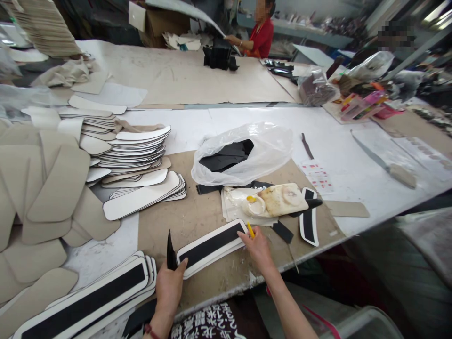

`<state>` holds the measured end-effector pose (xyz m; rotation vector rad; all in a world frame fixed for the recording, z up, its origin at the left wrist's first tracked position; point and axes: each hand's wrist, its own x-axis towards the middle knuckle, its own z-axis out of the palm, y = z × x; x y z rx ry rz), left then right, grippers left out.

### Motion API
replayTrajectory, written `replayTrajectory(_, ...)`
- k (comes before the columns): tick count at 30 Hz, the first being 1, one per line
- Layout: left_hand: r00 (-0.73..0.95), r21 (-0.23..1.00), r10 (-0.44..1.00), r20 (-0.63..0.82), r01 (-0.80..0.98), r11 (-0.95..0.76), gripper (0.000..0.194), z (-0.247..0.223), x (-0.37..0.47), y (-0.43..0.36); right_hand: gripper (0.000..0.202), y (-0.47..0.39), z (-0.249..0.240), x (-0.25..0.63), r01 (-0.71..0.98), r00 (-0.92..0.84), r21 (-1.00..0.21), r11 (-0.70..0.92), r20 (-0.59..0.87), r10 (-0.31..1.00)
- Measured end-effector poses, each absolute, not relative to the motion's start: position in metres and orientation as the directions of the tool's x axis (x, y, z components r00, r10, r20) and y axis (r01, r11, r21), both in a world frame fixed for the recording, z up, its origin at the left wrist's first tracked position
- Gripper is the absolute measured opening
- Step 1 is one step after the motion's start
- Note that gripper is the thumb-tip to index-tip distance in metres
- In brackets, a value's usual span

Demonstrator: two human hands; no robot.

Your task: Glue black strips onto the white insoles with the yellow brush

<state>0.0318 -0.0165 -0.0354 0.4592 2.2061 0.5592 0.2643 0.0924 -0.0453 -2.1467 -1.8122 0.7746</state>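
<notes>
My left hand [170,286] holds an upright black strip [171,252], its thumb at the left end of a white rounded panel [226,249] with a black strip [212,244] on top. At that panel's right end is my right hand [257,247], fingers closed round a small yellow tool [250,230], fingertips touching the black strip. Behind it, a stained cream block [282,199] with a round cap lies on white sheets. A clear plastic bag [268,146] of black pieces [226,156] lies farther back. White panels with black strips [84,301] are stacked at the lower left.
Beige panels [60,183] and piled white-edged panels [141,188] cover the left side. A knife [400,175] lies at the right. Another black-stripped panel [309,221] sits near the table's front edge [282,269]. Across the table stands a person in red [262,37].
</notes>
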Motion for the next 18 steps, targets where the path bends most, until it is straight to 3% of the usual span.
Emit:
replayTrajectory(4, -0.615, 0.542, 0.497, -0.613, 0.131, 0.83, 0.048, -0.036, 0.032, -0.017, 0.031, 0.1, -0.04, 0.27, 0.9, 0.037, -0.425, -0.099, -0.151, 0.988)
replayTrajectory(8, -0.588, 0.537, 0.508, -0.63, 0.143, 0.831, 0.048, -0.04, 0.031, -0.019, 0.029, 0.109, -0.038, 0.268, 0.93, -0.11, -0.366, 0.032, -0.193, 0.975)
replayTrajectory(13, -0.576, 0.589, 0.553, -0.601, 0.148, 0.794, 0.05, -0.046, 0.033, -0.021, 0.028, 0.113, -0.043, 0.269, 0.901, -0.169, -0.432, 0.019, -0.313, 0.935)
replayTrajectory(18, -0.586, 0.579, 0.534, -0.609, 0.131, 0.805, 0.048, -0.046, 0.034, -0.018, 0.025, 0.114, -0.046, 0.271, 0.906, -0.174, -0.422, 0.008, -0.357, 0.918)
